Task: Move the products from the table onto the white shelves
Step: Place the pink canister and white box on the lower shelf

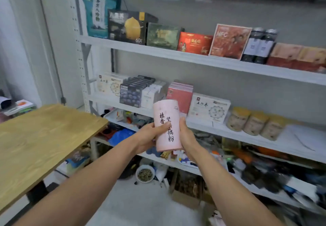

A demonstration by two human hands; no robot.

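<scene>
- Before the white shelves, level with their middle board, a pink canister is held in mid-air, touching no shelf.
- Left hand wraps its lower side, thumb across the label; right hand clasps the opposite side.
- Long axis near upright, top leaning slightly left; label faces the camera.
- Step judged: carrying a product to the shelves, placement not yet done.
- Next move likely calls for a free stretch of shelf board and a base-down set.
- Tabletop lies left of the shelves.
</scene>
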